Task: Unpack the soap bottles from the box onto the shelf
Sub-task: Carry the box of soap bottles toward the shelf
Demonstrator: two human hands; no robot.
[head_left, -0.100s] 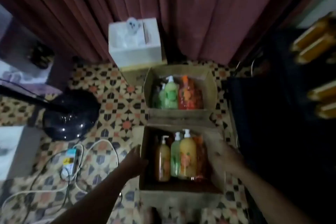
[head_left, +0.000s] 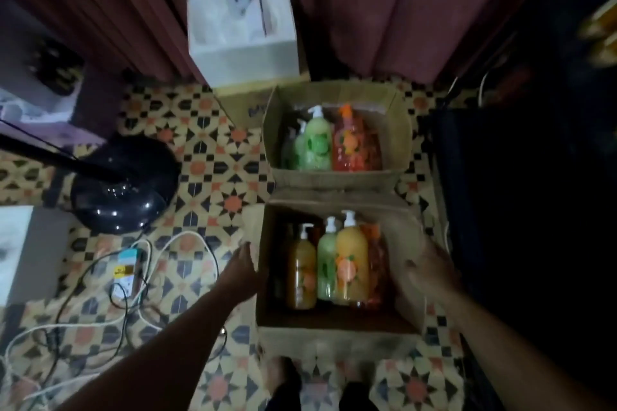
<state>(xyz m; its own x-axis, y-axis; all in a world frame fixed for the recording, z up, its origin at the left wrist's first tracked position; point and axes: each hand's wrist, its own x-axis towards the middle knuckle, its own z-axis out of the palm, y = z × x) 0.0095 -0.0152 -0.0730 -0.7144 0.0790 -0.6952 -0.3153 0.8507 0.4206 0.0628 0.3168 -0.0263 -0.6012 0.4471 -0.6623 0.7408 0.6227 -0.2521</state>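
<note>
Two open brown cardboard boxes stand on the patterned tile floor (head_left: 213, 177): the nearer box (head_left: 337, 342) and the farther box (head_left: 337, 178) just behind it. The nearer box holds upright pump-top soap bottles, among them an amber bottle (head_left: 302, 274), a green bottle (head_left: 326, 264) and a yellow bottle (head_left: 352, 264). The left hand (head_left: 245, 272) lies flat, fingers straight, against that box's left outer wall. The right hand (head_left: 427, 270) rests on its right wall, but it is too blurred to tell whether it grips.

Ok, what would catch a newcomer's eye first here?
The bright orange, green and yellow soap bottles standing in the near box, the left hand and right hand at its sides. Beyond it, a second open box holds green and red bottles; a glossy black stand base sits left.
</note>
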